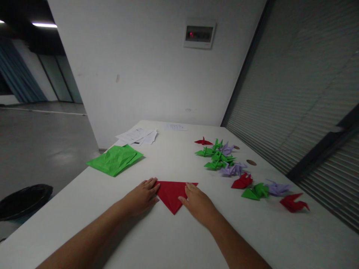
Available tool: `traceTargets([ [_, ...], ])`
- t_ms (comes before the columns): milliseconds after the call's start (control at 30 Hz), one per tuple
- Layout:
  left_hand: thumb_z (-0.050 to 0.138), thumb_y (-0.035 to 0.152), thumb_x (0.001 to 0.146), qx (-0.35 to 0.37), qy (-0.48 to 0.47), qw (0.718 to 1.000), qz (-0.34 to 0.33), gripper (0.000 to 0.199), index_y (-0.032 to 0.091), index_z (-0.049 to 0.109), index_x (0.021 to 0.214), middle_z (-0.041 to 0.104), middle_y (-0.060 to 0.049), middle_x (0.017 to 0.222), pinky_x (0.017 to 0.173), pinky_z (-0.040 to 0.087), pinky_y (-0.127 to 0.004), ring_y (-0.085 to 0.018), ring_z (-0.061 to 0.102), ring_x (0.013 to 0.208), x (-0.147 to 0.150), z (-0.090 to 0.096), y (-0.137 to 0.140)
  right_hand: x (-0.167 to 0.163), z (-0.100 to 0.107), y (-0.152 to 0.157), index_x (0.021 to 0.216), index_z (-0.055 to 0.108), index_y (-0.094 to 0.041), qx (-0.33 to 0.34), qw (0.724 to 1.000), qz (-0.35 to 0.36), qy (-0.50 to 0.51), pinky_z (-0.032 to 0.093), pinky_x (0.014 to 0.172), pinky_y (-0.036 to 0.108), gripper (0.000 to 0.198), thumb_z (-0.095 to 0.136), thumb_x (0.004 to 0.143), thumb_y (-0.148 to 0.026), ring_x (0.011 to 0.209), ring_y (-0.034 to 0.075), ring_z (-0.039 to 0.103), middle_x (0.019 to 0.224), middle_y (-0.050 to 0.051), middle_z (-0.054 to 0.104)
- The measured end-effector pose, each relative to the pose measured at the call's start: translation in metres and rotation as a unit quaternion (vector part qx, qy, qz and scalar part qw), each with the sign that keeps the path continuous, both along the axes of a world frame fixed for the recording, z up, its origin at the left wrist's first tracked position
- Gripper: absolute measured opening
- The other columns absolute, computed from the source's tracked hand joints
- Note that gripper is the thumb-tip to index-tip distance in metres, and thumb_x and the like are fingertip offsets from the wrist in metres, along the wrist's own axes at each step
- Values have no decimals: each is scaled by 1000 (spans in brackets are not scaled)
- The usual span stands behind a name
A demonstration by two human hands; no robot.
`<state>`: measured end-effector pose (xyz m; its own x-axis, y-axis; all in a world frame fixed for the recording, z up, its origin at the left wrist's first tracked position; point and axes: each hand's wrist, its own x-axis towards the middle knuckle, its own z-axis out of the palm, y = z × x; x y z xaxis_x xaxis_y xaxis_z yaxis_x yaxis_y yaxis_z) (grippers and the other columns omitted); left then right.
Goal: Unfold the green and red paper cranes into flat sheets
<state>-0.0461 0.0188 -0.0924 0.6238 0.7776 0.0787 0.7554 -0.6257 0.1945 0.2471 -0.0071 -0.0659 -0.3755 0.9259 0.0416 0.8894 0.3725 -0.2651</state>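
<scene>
A red sheet of paper [171,194], folded into a triangle, lies flat on the white table with its point toward me and its long edge away. My left hand [144,198] rests palm down on its left corner, fingers stretched out. On the right corner lies my right hand [198,201], with its fingers flat and its thumb apart on the paper. Both hands press on the sheet and neither grips it. The corners under the fingers are partly hidden.
Several folded paper cranes in green [218,160], purple [232,170] and red [242,181] stand along the right side. Green paper sheets [114,158] lie at left, with printed papers [138,135] behind. A black-lined bin [25,201] stands left of the table [174,243].
</scene>
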Motion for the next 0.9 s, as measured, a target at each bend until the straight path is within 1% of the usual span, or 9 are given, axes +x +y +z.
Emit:
traceTargets([
  [100,50,38,104,-5,1,1000,-7,58,13,45,155,35,-25,164,122,34,-58,-38,35,152,-1,0,1,6,-4,4,141,58,6,16,999,-25,-13,33,125,46,62,59,100,-41,145,36,47,151,30,51],
  [267,50,37,103,-1,-13,1000,-8,57,15,44,155,36,-23,164,123,34,-57,-37,36,152,-2,-2,2,12,-6,8,139,61,5,20,998,-53,-19,34,124,45,59,62,97,-37,144,36,49,150,30,52],
  [367,50,38,103,-7,-3,1000,7,58,14,44,156,35,-24,164,123,33,-56,-37,35,152,-3,-3,3,13,-4,8,141,59,4,4,998,-64,-9,33,125,43,60,63,97,-37,146,35,46,152,29,50],
  [467,50,36,102,-17,8,999,31,58,13,44,155,36,-25,164,122,32,-58,-38,34,153,-2,-1,2,14,-2,7,142,58,5,-7,996,-83,-19,32,125,42,64,62,97,-41,146,35,45,153,29,50],
  [567,51,33,102,-22,20,998,48,57,11,45,154,37,-25,163,122,33,-58,-37,35,152,0,4,0,15,-1,7,141,58,6,-2,996,-87,-35,34,124,42,64,60,99,-43,145,35,47,152,29,50],
  [700,51,32,100,-18,28,997,66,57,8,47,152,39,-28,161,121,34,-59,-38,38,151,3,9,-1,16,-1,7,140,60,4,7,996,-88,-24,35,123,44,62,61,98,-42,144,35,49,151,29,51],
  [800,50,31,100,-9,35,996,77,56,7,48,150,41,-28,159,120,35,-58,-38,40,149,3,10,-1,16,0,7,140,61,1,3,996,-92,-19,35,123,44,60,62,97,-41,144,35,49,151,28,51],
  [900,51,29,99,2,47,994,98,55,5,51,148,43,-29,157,120,36,-57,-39,41,148,0,9,0,19,1,7,141,60,2,2,996,-84,-26,35,123,44,62,62,96,-42,145,35,48,152,28,51],
])
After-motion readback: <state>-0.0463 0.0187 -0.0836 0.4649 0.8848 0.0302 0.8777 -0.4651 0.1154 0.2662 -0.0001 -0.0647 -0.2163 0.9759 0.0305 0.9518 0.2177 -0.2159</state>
